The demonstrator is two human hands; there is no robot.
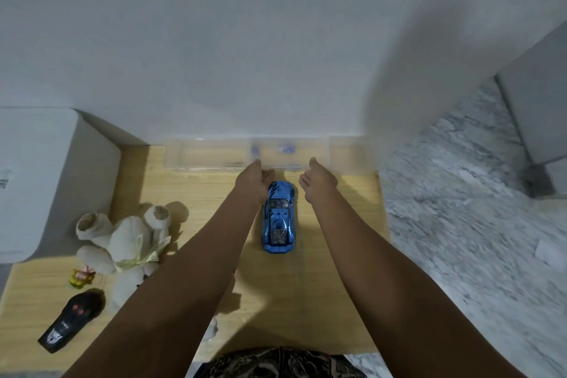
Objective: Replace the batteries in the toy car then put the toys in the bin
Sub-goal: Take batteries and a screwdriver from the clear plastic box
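Observation:
A shiny blue toy car (pixel 279 218) stands on the wooden table (pixel 337 285), nose toward the wall, between my two forearms. A clear plastic bin (pixel 208 153) lies blurred along the wall at the table's far edge, with small blue items inside. My left hand (pixel 254 182) and my right hand (pixel 319 181) reach to its near rim on either side of the car's nose. Their fingers are curled and their thumbs lie up against the rim. A black remote control (pixel 72 321) lies at the near left.
A white plush bear (pixel 129 239) lies left of my left arm, with a small yellow and pink figurine (pixel 81 278) beside it. A white box-shaped appliance (pixel 30 181) fills the table's far left. Marble floor (pixel 460 224) lies past the right edge.

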